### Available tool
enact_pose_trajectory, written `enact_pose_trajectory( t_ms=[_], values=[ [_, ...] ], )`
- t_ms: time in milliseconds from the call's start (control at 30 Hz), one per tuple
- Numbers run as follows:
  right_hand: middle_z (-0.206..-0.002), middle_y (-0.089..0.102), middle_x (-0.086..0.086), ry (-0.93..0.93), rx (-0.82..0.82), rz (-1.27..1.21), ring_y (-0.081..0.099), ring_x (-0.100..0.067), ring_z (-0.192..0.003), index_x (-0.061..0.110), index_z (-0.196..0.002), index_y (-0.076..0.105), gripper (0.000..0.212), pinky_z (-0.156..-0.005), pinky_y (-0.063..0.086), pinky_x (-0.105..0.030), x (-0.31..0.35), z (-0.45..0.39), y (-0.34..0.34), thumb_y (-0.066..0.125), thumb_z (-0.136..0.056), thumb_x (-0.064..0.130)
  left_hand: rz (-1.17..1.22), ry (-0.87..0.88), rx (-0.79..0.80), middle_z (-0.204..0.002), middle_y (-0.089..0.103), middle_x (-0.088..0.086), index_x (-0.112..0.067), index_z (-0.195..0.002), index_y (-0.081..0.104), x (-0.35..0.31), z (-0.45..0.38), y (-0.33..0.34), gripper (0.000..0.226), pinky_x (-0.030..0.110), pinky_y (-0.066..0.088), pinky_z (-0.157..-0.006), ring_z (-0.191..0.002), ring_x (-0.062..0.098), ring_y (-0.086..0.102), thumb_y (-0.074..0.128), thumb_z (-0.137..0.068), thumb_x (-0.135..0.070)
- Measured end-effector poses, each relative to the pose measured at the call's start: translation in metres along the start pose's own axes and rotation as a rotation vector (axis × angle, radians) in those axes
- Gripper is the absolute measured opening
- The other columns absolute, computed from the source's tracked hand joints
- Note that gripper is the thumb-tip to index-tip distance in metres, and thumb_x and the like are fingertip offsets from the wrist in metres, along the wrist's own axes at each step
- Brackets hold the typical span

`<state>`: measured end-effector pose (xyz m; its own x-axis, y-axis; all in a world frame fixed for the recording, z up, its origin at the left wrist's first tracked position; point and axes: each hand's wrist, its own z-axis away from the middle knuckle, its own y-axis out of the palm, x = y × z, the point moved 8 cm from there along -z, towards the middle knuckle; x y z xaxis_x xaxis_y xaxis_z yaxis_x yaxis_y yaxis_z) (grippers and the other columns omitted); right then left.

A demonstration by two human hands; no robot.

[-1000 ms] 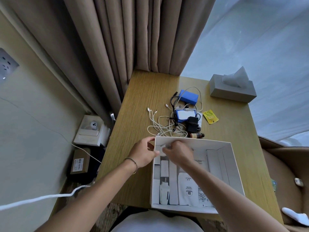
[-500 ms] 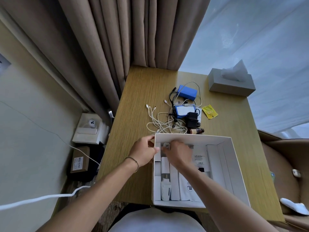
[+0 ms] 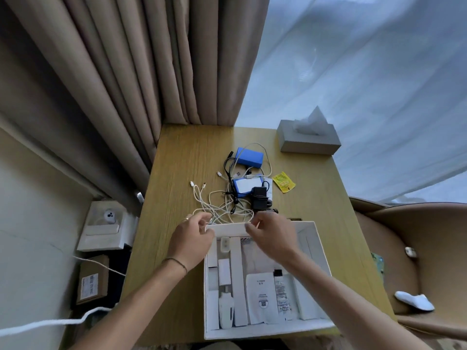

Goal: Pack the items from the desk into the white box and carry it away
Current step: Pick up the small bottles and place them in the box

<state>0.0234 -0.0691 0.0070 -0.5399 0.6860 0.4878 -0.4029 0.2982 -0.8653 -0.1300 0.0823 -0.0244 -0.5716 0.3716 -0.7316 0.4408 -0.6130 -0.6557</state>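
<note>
The open white box [image 3: 319,251] stands at the desk's near edge, with several white packets and a small white plug [image 3: 224,245] inside. Just beyond its far rim lies a tangle of white cables [image 3: 227,210] and black cables, a black adapter [image 3: 259,198], two blue packs [image 3: 250,156] [image 3: 243,186] and a yellow sachet [image 3: 284,182]. My left hand [image 3: 193,238] hovers over the box's far left corner, its fingers curled around a strand of the white cables. My right hand [image 3: 274,234] is over the far rim, its fingertips at the cable tangle. Both hands are blurred.
A grey tissue box [image 3: 308,140] sits at the desk's far right corner. Curtains hang behind the desk. Left of the desk, on the floor, are a white carton [image 3: 103,228] and a brown parcel [image 3: 92,279]. A tan chair [image 3: 429,248] stands at the right.
Both hands have come up out of the box's far left part to the cable tangle at the rim. The small white plug now lies in the box. The camera has tilted up.
</note>
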Motion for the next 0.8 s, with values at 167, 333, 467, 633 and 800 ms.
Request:
enact_pose_trajectory(
  t_ms=[167, 333, 467, 633, 800],
  values=[
    [-0.074, 0.070, 0.005, 0.044, 0.078, -0.053, 0.063, -0.017, -0.067, 0.022, -0.083, 0.073, 0.012, -0.057, 0.049, -0.029, -0.022, -0.050, -0.036, 0.064, -0.087, 0.029, 0.011, 0.011, 0.027, -0.102, 0.068, -0.008, -0.027, -0.110, 0.068, -0.034, -0.021, 0.008, 0.020, 0.031, 0.058, -0.081, -0.093, 0.007, 0.063, 0.060, -0.094, -0.020],
    [-0.096, 0.073, -0.001, -0.039, 0.369, 0.177, 0.068, -0.023, -0.085, 0.025, -0.099, 0.075, 0.018, -0.068, 0.055, -0.033, -0.045, -0.098, -0.007, 0.061, -0.088, 0.022, -0.032, -0.019, 0.064, -0.101, 0.068, -0.009, -0.027, -0.110, 0.067, -0.057, -0.043, 0.023, 0.020, 0.027, 0.056, -0.077, -0.090, 0.006, 0.064, 0.058, -0.095, -0.019],
    [-0.109, 0.070, -0.003, -0.210, 0.514, 0.427, 0.065, -0.026, -0.094, 0.029, -0.117, 0.068, 0.033, -0.061, 0.047, -0.030, -0.059, -0.119, 0.027, 0.061, -0.087, 0.018, -0.073, -0.043, 0.116, -0.095, 0.069, -0.010, -0.030, -0.106, 0.068, -0.068, -0.055, 0.036, 0.019, 0.031, 0.057, -0.078, -0.087, 0.007, 0.065, 0.057, -0.094, -0.020],
    [-0.093, 0.068, -0.006, -0.420, 0.655, 0.624, 0.066, -0.029, -0.085, 0.017, -0.112, 0.066, 0.029, -0.049, 0.042, -0.027, -0.061, -0.128, 0.064, 0.058, -0.084, 0.014, -0.096, -0.074, 0.152, -0.093, 0.069, -0.010, -0.030, -0.104, 0.069, -0.069, -0.062, 0.049, 0.019, 0.030, 0.056, -0.078, -0.086, 0.009, 0.066, 0.057, -0.093, -0.021],
    [-0.064, 0.046, 0.001, -0.645, 0.628, 0.729, 0.057, -0.026, -0.066, 0.014, -0.097, 0.062, 0.011, -0.049, 0.040, -0.031, -0.049, -0.130, 0.073, 0.060, -0.087, 0.011, -0.103, -0.097, 0.143, -0.089, 0.070, -0.008, -0.029, -0.102, 0.071, -0.067, -0.063, 0.053, 0.017, 0.028, 0.056, -0.074, -0.083, 0.008, 0.066, 0.058, -0.093, -0.021]
  ],
)
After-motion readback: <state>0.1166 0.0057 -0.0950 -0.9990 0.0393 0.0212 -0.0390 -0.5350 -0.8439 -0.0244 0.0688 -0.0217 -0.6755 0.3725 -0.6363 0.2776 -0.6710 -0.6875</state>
